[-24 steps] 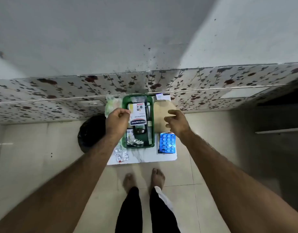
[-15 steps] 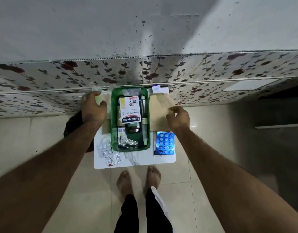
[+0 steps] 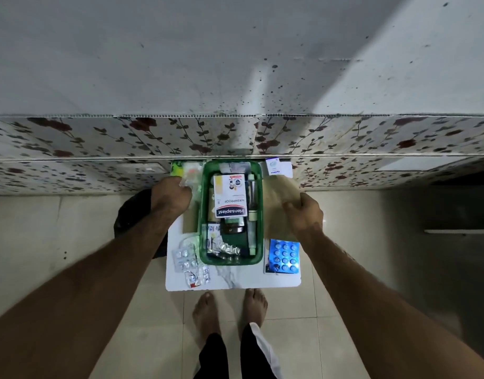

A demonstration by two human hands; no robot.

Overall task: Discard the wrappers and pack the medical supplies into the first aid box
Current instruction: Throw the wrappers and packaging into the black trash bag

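A green first aid box (image 3: 203, 242) stands on a small white table (image 3: 235, 279). It holds a Hansaplast plaster box (image 3: 230, 198), a dark bottle (image 3: 232, 228), foil strips and a syringe. My left hand (image 3: 171, 196) is closed on a clear plastic wrapper (image 3: 191, 173) left of the box. My right hand (image 3: 303, 212) pinches the edge of a brown paper packet (image 3: 279, 195) right of the box. A blue blister pack (image 3: 284, 255) lies at the table's front right, and clear blister strips (image 3: 189, 262) lie at the front left.
A black bin bag (image 3: 131, 217) sits on the floor left of the table. A small white carton (image 3: 275, 168) leans at the back right by the floral-tiled wall. My bare feet stand on the tiled floor just in front of the table.
My left hand let go of the Hansaplast box, which now lies in the green box, and moved left onto the clear wrapper. My right hand stayed on the brown packet.
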